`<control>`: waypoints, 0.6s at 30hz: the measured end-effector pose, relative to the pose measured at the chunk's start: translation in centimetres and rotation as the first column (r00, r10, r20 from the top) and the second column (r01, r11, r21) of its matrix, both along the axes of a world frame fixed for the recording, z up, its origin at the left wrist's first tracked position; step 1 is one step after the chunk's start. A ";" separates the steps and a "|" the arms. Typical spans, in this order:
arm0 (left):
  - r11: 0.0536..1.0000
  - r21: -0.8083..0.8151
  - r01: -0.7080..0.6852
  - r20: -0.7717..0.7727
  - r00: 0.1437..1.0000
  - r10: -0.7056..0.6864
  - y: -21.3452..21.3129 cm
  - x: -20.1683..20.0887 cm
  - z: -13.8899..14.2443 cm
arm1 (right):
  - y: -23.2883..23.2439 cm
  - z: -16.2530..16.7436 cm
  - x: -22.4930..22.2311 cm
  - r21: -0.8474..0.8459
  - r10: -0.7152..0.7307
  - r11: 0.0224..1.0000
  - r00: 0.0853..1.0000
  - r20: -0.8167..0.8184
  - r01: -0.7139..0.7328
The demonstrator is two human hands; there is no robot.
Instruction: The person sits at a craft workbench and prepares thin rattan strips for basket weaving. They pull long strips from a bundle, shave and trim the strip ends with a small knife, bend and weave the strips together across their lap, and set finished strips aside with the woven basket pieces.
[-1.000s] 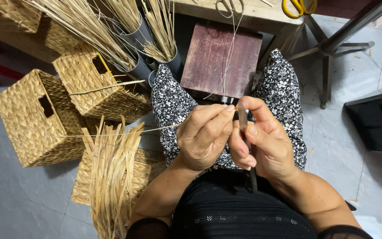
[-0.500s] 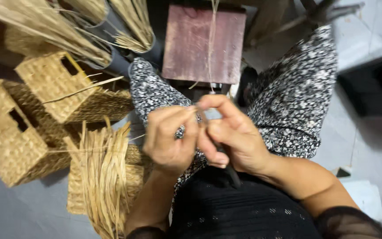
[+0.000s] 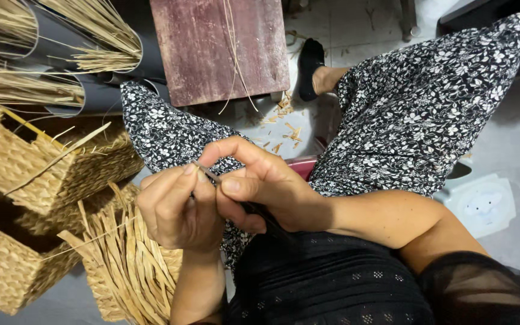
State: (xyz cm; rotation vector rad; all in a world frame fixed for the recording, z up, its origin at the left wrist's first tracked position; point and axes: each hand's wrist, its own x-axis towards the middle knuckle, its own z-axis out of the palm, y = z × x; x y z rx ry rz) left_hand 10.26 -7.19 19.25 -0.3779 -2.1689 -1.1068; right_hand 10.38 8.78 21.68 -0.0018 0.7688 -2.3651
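Observation:
My right hand [image 3: 266, 183] is shut on a thin pointed tool [image 3: 207, 174] whose dark handle runs back under my palm. The metal tip pokes out between thumb and forefinger. My left hand [image 3: 179, 210] meets it, thumb and forefinger pinched at the tip on a thin straw strand [image 3: 85, 242] that trails off to the lower left. Both hands hover over my lap, above the black-and-white flowered fabric [image 3: 416, 114].
Two woven straw baskets [image 3: 43, 174] [image 3: 7, 271] stand at the left, with an unfinished woven piece [image 3: 130, 268] and its loose ends beside my left forearm. Grey tubes holding straw bundles [image 3: 91, 54] lie at the top left. A reddish wooden board [image 3: 218, 48] is ahead, a white object [image 3: 482, 204] at the right.
The view has dropped closer to my lap. My hands stayed together around the tool and turned slightly. The strand that ran up over the wooden board no longer stretches from my fingers.

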 end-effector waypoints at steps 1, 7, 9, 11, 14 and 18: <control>1.000 0.000 0.001 0.006 1.000 -0.001 0.1 -0.1 -0.2 | 0.2 -0.1 -0.1 0.001 0.006 1.000 1.000 0.009 -0.006; 1.000 -0.002 0.012 0.033 0.999 -0.012 0.2 -0.8 -1.2 | 0.7 -0.8 -1.1 -0.019 0.032 0.999 0.998 0.048 -0.031; 1.000 -0.003 0.019 0.042 0.999 -0.019 0.2 -0.9 -1.4 | 0.7 -1.1 -1.3 -0.055 0.031 0.998 0.999 0.043 -0.029; 1.000 -0.013 0.013 0.034 0.999 -0.013 0.2 -1.1 -1.6 | 0.8 -1.3 -1.5 -0.083 0.036 0.996 0.998 0.043 -0.032; 1.000 -0.006 0.027 0.040 0.999 -0.026 0.3 -1.3 -1.9 | 1.0 -1.5 -1.8 -0.099 0.047 0.994 0.997 0.055 -0.041; 0.999 -0.010 0.047 0.049 0.998 -0.047 0.4 -1.4 -2.0 | 1.3 -1.7 -1.9 -0.094 0.049 0.995 0.997 0.058 -0.044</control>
